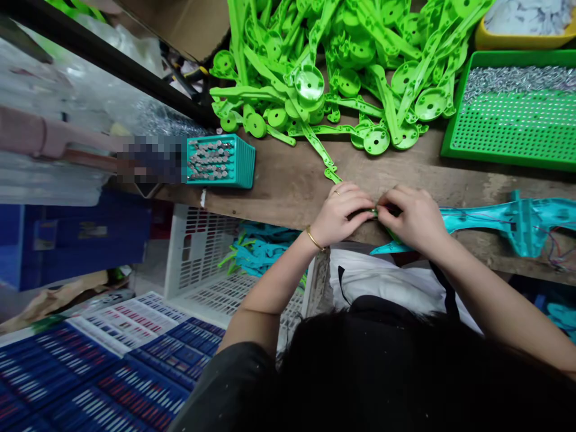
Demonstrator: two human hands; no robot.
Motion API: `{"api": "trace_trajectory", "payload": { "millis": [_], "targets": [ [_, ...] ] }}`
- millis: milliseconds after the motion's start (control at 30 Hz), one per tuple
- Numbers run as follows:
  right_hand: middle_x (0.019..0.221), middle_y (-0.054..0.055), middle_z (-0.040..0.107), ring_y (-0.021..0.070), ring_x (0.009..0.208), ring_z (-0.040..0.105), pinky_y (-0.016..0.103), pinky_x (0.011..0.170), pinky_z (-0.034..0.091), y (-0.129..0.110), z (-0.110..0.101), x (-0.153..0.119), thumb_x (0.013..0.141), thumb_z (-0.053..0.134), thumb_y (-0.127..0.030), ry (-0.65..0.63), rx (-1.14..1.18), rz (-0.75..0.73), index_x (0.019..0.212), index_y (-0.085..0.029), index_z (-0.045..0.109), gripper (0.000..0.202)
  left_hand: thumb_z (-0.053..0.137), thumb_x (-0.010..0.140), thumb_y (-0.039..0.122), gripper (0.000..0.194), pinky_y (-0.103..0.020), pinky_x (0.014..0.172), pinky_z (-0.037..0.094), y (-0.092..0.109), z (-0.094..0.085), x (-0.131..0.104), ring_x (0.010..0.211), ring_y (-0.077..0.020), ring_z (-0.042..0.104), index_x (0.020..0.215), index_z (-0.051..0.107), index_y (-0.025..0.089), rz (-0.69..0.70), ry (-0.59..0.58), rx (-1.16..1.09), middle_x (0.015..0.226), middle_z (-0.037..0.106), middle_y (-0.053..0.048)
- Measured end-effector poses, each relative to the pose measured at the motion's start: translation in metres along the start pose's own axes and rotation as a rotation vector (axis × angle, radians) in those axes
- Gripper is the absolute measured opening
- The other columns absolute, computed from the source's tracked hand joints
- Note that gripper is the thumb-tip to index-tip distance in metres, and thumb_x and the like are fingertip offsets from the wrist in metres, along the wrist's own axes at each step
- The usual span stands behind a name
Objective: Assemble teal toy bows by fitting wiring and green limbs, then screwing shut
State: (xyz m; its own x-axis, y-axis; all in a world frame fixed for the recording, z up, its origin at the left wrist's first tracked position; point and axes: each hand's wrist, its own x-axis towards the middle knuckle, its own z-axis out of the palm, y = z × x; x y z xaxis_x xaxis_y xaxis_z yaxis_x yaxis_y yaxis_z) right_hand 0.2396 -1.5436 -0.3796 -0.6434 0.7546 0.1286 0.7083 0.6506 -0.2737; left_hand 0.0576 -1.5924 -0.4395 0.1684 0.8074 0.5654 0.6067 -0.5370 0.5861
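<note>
My left hand (344, 210), with a bracelet at the wrist, and my right hand (411, 216) meet over the front edge of the bench. Their fingertips pinch a small green plastic part (375, 212), mostly covered by the fingers. Under my right hand lies a long turquoise plastic piece (479, 217); its pointed end (390, 247) sticks out to the left, and thin wires run along it. Just beyond my left hand, the tip of a green plastic arm (332, 174) reaches out from a heap of similar green arms with round discs (310, 84).
A green perforated tray (508, 135) of small metal pieces stands at back right, beside a yellow container (517, 41). On the left are a turquoise basket (245, 159) of metal pins and another person's arm (54, 141). A white crate (193, 252) sits below the bench (279, 180).
</note>
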Motion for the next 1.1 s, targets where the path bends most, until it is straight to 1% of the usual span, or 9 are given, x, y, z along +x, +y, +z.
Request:
{"api": "trace_trajectory", "payload": {
  "millis": [133, 233, 400, 467, 567, 700, 800, 900, 1100],
  "targets": [
    [0.085, 0.003, 0.067, 0.0175, 0.079, 0.059, 0.031, 0.072, 0.030, 0.003, 0.001, 0.000, 0.087, 0.054, -0.028, -0.003, -0.025, -0.019, 0.082, -0.020, 0.066, 0.015, 0.054, 0.097, 0.031, 0.020, -0.045, 0.112, 0.040, 0.003, 0.003, -0.003, 0.099, -0.0169, 0.067, 0.087, 0.069, 0.023, 0.040, 0.048, 0.081, 0.098, 0.076, -0.001],
    [0.085, 0.003, 0.068, 0.0174, 0.081, 0.059, 0.031, 0.073, 0.030, 0.003, -0.002, -0.003, 0.092, 0.054, -0.030, 0.006, -0.075, -0.110, 0.087, -0.020, 0.068, 0.018, 0.053, 0.097, 0.026, 0.019, -0.044, 0.110, 0.043, 0.003, 0.005, -0.004, 0.099, -0.0164, 0.067, 0.089, 0.069, 0.020, 0.078, 0.081, 0.124, 0.097, 0.077, -0.002],
    [0.076, 0.003, 0.066, 0.0178, 0.076, 0.052, 0.033, 0.076, 0.029, -0.008, -0.009, -0.022, 0.097, 0.050, -0.028, 0.202, -0.333, -0.301, 0.088, -0.019, 0.070, 0.023, 0.053, 0.097, 0.024, 0.018, -0.043, 0.106, 0.043, 0.002, 0.003, -0.003, 0.093, -0.0160, 0.067, 0.090, 0.069, 0.020, 0.181, 0.088, 0.229, 0.096, 0.077, -0.001],
    [0.072, 0.003, 0.063, 0.0177, 0.074, 0.048, 0.033, 0.073, 0.030, -0.011, -0.009, -0.030, 0.095, 0.054, -0.025, 0.249, -0.378, -0.302, 0.085, -0.019, 0.070, 0.019, 0.055, 0.097, 0.024, 0.016, -0.044, 0.106, 0.041, 0.003, 0.001, -0.001, 0.093, -0.0161, 0.066, 0.091, 0.069, 0.020, 0.212, 0.081, 0.260, 0.096, 0.077, 0.000],
    [0.072, 0.003, 0.061, 0.0172, 0.072, 0.046, 0.030, 0.067, 0.032, -0.011, -0.004, -0.038, 0.092, 0.058, -0.022, 0.276, -0.329, -0.280, 0.087, -0.017, 0.070, 0.013, 0.056, 0.096, 0.026, 0.014, -0.045, 0.108, 0.039, 0.004, -0.003, 0.000, 0.093, -0.0160, 0.066, 0.091, 0.069, 0.021, 0.229, 0.058, 0.276, 0.096, 0.077, 0.002],
    [0.075, 0.003, 0.061, 0.0171, 0.075, 0.047, 0.028, 0.068, 0.036, -0.006, 0.002, -0.039, 0.092, 0.058, -0.021, 0.279, -0.262, -0.261, 0.087, -0.017, 0.069, 0.012, 0.057, 0.096, 0.029, 0.016, -0.043, 0.106, 0.040, 0.002, -0.004, 0.002, 0.092, -0.0157, 0.066, 0.089, 0.070, 0.022, 0.212, 0.014, 0.252, 0.094, 0.078, 0.003],
    [0.072, 0.003, 0.060, 0.0171, 0.074, 0.047, 0.029, 0.066, 0.036, -0.006, 0.002, -0.037, 0.092, 0.058, -0.021, 0.271, -0.252, -0.258, 0.084, -0.017, 0.068, 0.014, 0.058, 0.096, 0.029, 0.016, -0.043, 0.104, 0.042, 0.001, -0.003, 0.004, 0.091, -0.0155, 0.066, 0.087, 0.069, 0.021, 0.230, 0.042, 0.245, 0.093, 0.077, 0.003],
    [0.073, 0.003, 0.060, 0.0171, 0.074, 0.048, 0.029, 0.067, 0.037, -0.007, 0.001, -0.037, 0.092, 0.058, -0.021, 0.249, -0.232, -0.247, 0.084, -0.016, 0.068, 0.014, 0.060, 0.095, 0.027, 0.013, -0.043, 0.103, 0.043, 0.002, -0.003, 0.006, 0.088, -0.0151, 0.066, 0.087, 0.068, 0.020, 0.275, 0.069, 0.265, 0.091, 0.077, 0.003],
    [0.072, 0.003, 0.059, 0.0177, 0.074, 0.049, 0.029, 0.066, 0.037, -0.008, 0.002, -0.037, 0.092, 0.058, -0.022, 0.249, -0.245, -0.232, 0.084, -0.016, 0.069, 0.015, 0.054, 0.096, 0.018, 0.015, -0.043, 0.102, 0.046, 0.001, -0.009, 0.013, 0.084, -0.0130, 0.064, 0.086, 0.065, 0.020, 0.441, 0.033, 0.422, 0.088, 0.076, 0.004]
  ]
}}
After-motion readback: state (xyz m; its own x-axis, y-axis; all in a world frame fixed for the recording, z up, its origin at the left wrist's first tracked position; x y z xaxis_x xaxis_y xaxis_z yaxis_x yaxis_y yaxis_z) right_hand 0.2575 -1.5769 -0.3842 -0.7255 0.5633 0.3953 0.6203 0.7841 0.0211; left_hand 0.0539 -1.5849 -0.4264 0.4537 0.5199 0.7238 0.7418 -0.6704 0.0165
